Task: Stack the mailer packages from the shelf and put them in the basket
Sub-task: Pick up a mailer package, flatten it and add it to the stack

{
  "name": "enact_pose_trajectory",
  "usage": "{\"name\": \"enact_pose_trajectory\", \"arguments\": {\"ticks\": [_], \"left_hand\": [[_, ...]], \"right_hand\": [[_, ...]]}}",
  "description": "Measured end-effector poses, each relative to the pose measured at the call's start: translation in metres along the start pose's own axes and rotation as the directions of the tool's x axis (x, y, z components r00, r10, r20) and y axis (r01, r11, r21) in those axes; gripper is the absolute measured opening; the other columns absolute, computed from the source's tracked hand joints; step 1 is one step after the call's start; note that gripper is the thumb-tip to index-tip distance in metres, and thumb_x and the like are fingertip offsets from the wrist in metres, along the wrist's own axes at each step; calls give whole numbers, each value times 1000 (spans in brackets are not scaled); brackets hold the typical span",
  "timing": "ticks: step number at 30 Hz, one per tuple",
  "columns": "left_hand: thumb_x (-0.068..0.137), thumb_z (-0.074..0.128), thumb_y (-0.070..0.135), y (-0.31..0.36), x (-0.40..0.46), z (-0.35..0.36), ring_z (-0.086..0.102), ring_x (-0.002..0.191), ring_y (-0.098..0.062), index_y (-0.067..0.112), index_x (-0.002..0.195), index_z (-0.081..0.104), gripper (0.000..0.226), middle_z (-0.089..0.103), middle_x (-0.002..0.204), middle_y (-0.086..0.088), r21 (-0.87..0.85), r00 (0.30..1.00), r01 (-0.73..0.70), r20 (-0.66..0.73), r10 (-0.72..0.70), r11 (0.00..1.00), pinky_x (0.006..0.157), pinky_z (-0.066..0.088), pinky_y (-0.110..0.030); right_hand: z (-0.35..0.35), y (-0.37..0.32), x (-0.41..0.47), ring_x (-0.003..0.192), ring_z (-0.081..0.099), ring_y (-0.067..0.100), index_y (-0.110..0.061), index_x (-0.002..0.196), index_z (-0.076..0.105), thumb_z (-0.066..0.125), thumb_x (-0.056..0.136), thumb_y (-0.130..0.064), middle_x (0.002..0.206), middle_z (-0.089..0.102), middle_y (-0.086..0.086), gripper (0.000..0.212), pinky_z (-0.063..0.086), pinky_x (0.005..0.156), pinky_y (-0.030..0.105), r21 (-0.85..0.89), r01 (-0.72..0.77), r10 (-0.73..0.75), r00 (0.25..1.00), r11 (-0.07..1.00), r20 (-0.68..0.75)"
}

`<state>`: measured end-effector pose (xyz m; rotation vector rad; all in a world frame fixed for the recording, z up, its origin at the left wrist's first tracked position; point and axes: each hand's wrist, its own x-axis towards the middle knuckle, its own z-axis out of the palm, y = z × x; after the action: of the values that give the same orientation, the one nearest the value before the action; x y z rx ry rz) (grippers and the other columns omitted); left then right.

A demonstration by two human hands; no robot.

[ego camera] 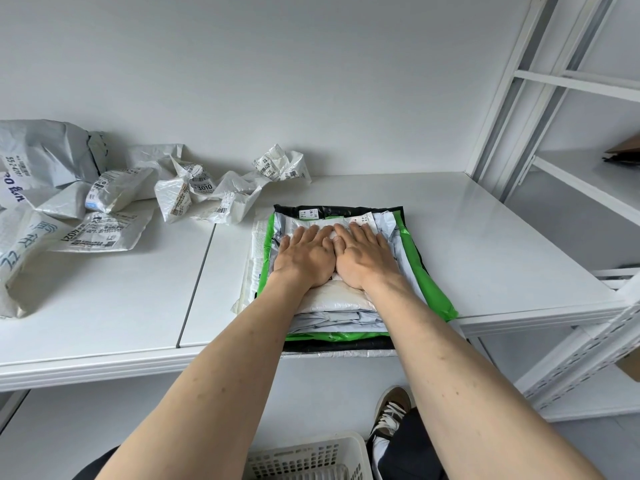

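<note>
both hands, left hand (304, 254) and right hand (363, 252), had no grip, lying flat-fingered on the mailer stack (332, 306) at the shelf (485, 237) edge (likely squeezing out air), above the basket (308, 457).

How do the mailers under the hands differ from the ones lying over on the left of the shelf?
The stack of mailers is flattened and squared up in layers, with green and black bags at the bottom; the loose mailers are crumpled, scattered and white or grey. The left hand and right hand press flat on the stack; nothing touches the loose ones. Both lie on the white shelf and carry printed labels.
</note>
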<state>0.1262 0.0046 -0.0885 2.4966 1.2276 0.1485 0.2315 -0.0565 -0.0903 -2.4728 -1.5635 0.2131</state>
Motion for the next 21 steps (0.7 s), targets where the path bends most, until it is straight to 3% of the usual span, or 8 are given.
{"name": "enact_pose_trajectory", "arguments": {"ticks": [11, 16, 21], "left_hand": [[102, 9, 39, -5, 9, 5, 3, 150, -15, 31, 155, 12, 54, 12, 163, 4, -56, 1000, -18, 10, 18, 998, 122, 0, -42], [102, 11, 40, -9, 7, 11, 5, 150, -16, 32, 154, 14, 53, 14, 162, 4, -76, 1000, -10, -9, 10, 997, 122, 2, -41], [99, 23, 38, -4, -3, 8, 9, 149, -15, 34, 151, 27, 53, 21, 161, 3, -167, 980, -32, -200, -2, 986, 121, 5, -43]], "right_hand": [[1, 0, 1, 143, 27, 21, -27, 150, 29, 13, 104, -38, 153, 37, 2, 50, 13, 119, 41, 0, 23, -23, 998, 1000, -60], [10, 1, 2, 142, 28, 20, -29, 150, 29, 15, 103, -38, 151, 39, 1, 50, 14, 119, 41, 17, 38, -37, 994, 999, -102], [1, 1, -5, 142, 26, 28, -19, 146, 37, 34, 99, -35, 152, 34, 10, 49, 21, 117, 44, 164, -41, 88, 953, 986, -289]]}}
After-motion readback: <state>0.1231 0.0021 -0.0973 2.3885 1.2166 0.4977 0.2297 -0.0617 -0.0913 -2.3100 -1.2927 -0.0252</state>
